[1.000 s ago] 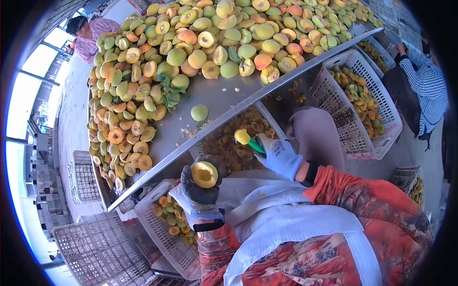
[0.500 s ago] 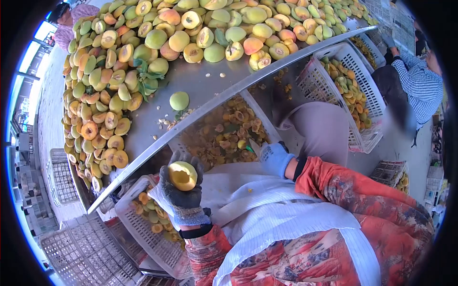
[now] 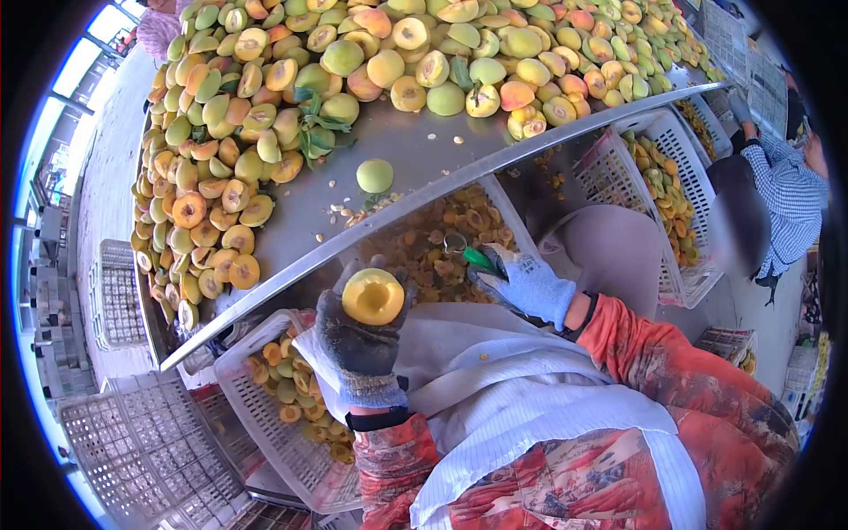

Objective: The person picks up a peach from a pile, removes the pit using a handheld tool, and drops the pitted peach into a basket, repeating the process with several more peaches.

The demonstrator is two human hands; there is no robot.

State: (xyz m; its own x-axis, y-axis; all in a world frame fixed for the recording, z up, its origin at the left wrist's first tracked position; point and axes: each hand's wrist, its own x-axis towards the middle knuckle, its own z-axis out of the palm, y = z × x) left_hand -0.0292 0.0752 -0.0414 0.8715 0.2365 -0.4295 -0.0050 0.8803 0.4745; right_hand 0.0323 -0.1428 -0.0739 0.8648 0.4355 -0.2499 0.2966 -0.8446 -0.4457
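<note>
1. Left hand [image 3: 358, 344] cradles a hollowed fruit half [image 3: 373, 298] near the bench [image 3: 411, 146], cut face up, seemingly for access.
2. Right hand [image 3: 534, 287] grips a green-handled ring tool [image 3: 480, 259] above a crate [image 3: 510, 215], perhaps placed to catch pieces.

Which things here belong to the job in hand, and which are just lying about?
Apparently part of the job:
fruit half in the left hand
green-handled tool in the right hand
fruit pile on the metal table
bin under the table's edge
crate of fruit halves, left side

Apparently just lying about:
leafy sprig
crate at lower left
crate at far left
</note>
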